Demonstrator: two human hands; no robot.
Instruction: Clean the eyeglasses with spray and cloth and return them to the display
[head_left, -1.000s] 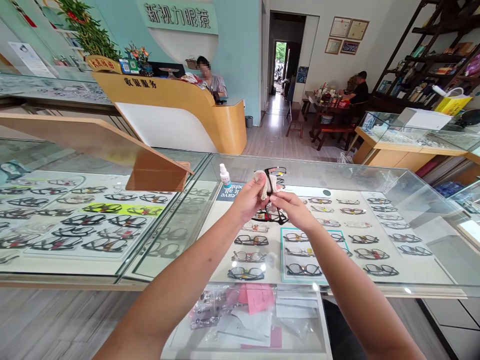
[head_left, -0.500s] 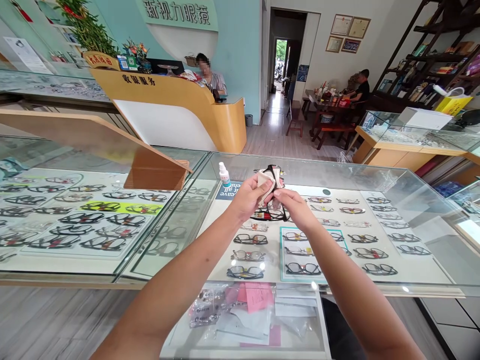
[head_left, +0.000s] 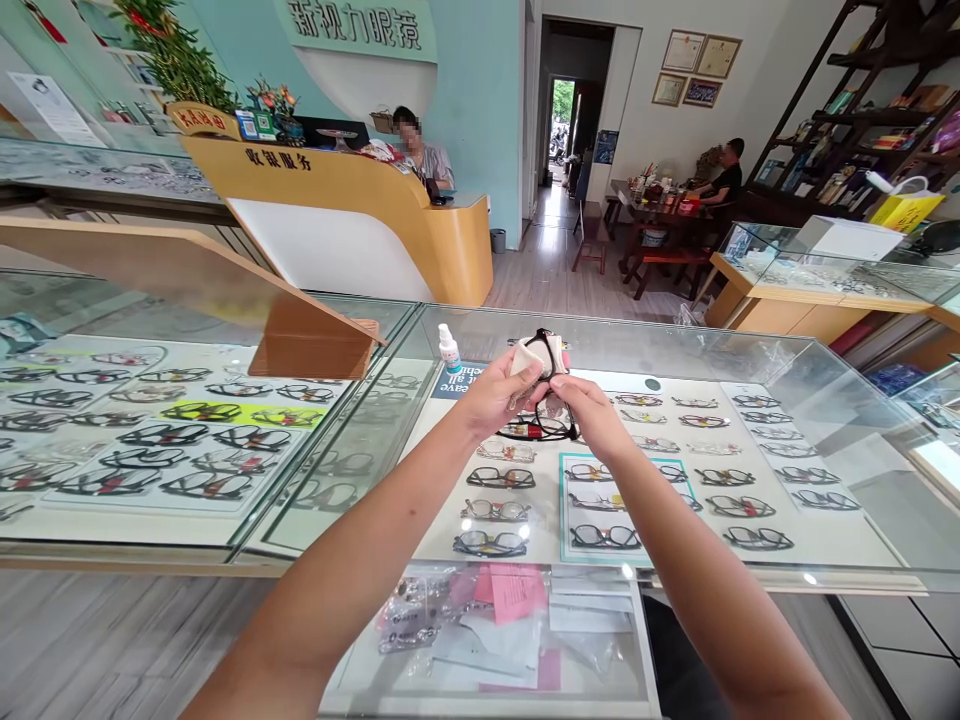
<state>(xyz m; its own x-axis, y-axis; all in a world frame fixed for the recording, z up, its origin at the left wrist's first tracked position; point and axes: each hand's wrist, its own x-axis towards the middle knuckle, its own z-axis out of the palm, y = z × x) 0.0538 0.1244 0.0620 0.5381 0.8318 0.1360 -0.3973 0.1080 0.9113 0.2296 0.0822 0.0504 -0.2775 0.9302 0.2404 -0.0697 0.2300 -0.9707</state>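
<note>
Above the glass counter, my left hand [head_left: 496,397] is closed on a pale cloth [head_left: 529,358], which lies against one lens of black-framed glasses [head_left: 553,352]. My right hand [head_left: 589,410] pinches the same glasses near the middle of the frame. The glasses are held upright on end, one lens at the cloth and the other hanging below between my hands. A small white spray bottle [head_left: 448,350] stands on the counter to the left of my hands.
Rows of glasses [head_left: 501,478] lie inside the glass display case [head_left: 862,400]. A wooden stand [head_left: 315,335] is at the left. Below is an open drawer [head_left: 646,660] with plastic bags and papers. Two people sit farther back.
The cloth has opened out behind the upper lens, and more of the black frame shows. My hands have barely shifted.
</note>
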